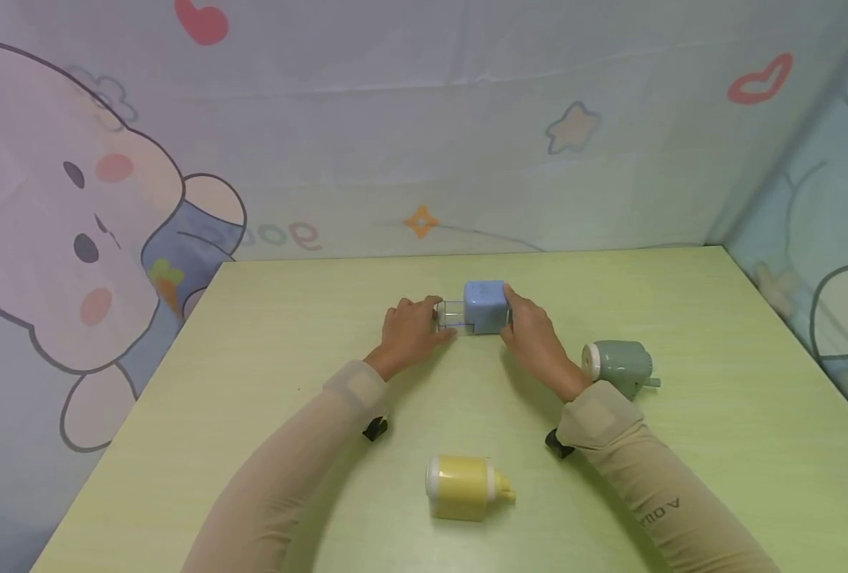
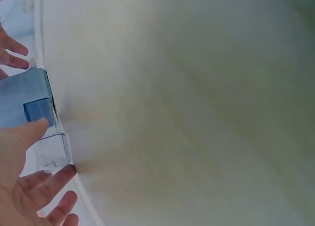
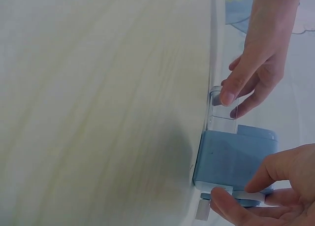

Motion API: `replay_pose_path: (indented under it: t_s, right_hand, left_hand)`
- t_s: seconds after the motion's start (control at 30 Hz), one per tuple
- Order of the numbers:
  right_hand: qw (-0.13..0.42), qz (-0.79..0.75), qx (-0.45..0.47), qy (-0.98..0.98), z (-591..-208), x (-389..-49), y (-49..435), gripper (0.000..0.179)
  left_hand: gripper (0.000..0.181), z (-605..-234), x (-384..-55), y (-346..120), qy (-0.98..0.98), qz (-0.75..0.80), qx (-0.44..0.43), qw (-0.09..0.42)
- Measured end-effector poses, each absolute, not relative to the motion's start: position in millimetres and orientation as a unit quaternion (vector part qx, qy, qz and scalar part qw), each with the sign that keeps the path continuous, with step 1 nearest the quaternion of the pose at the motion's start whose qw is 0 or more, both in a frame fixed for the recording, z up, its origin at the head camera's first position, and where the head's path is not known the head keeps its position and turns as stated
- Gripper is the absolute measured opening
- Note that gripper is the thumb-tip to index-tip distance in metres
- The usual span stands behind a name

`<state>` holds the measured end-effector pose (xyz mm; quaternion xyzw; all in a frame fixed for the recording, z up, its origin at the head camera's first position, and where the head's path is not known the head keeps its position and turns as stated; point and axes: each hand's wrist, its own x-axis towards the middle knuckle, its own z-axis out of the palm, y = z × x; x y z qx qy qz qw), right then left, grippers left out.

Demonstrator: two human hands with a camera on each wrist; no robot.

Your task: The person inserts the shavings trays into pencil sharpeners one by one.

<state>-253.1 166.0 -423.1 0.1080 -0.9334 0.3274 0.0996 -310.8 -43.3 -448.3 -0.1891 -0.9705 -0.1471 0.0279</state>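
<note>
A blue box-shaped pencil sharpener (image 1: 486, 307) rests on the table toward the back. Its clear shavings drawer (image 3: 222, 123) sticks out of the left side. With thumb and fingers, my left hand (image 1: 407, 333) grips the outer end of that drawer. At the opposite end, my right hand (image 1: 536, 338) holds the sharpener body, thumb on the near side. In the right wrist view the right fingers curl around the crank end, partly hiding it.
A green crank sharpener (image 1: 620, 364) stands to the right, beside my right wrist. Nearer to me is a yellow sharpener (image 1: 461, 487), its crank end pointing right. A printed cloth (image 1: 481, 159) hangs behind the table (image 1: 352, 493).
</note>
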Motion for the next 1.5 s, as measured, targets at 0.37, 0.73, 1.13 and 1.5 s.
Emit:
replay_pose_path:
  t_s: [0.37,0.73,1.13,1.5]
  right_hand:
    - [0.101,0.325,0.108,-0.934,-423.7,-253.1,166.4,0.063]
    - [0.096,0.33,0.103,-0.934,-423.3,-253.7,166.7,0.063]
    - [0.09,0.328,0.104,-0.934,-422.1,-254.7,166.2,0.064]
    - [0.089,0.327,0.102,-0.935,-421.0,-252.8,165.1,0.063]
  left_hand:
    - [0.065,-450.6,-313.3,-38.9,-0.969,-0.149,-0.198,0.019]
    - [0.067,-446.9,-311.4,-37.1,-0.968,-0.147,-0.202,0.01]
    - [0.067,-444.0,-309.2,-35.1,-0.968,-0.146,-0.205,-0.002]
    - [0.065,-444.4,-308.6,-34.3,-0.966,-0.149,-0.212,-0.005]
